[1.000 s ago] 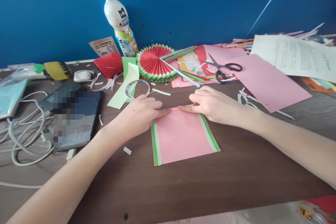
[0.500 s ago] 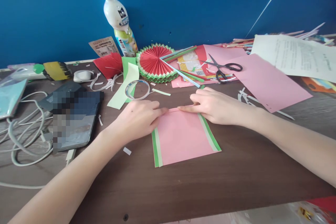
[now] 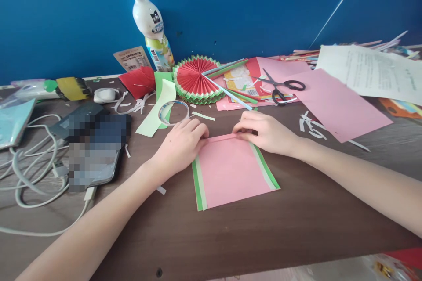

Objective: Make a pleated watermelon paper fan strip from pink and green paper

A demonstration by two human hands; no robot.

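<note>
A pink paper sheet (image 3: 231, 171) with pale and dark green strips down both long sides lies on the brown table (image 3: 296, 219). My left hand (image 3: 180, 145) has its fingers curled and pinches the sheet's far left corner. At the far right corner my right hand (image 3: 265, 131) pinches the same folded far edge. A narrow fold runs along that edge between the two hands.
Behind the hands lie a tape ring (image 3: 173, 112), a pleated red-and-green paper fan (image 3: 196, 79), a bottle (image 3: 152, 26), scissors (image 3: 280, 85) and loose pink sheets (image 3: 332, 105). A phone (image 3: 94, 149) and white cables (image 3: 29, 171) sit to the left. Paper scraps are scattered around.
Both hands have drawn apart from the middle of the far edge toward its corners, and the fingers have curled from flat pressing into pinches. The sheet has barely shifted.
</note>
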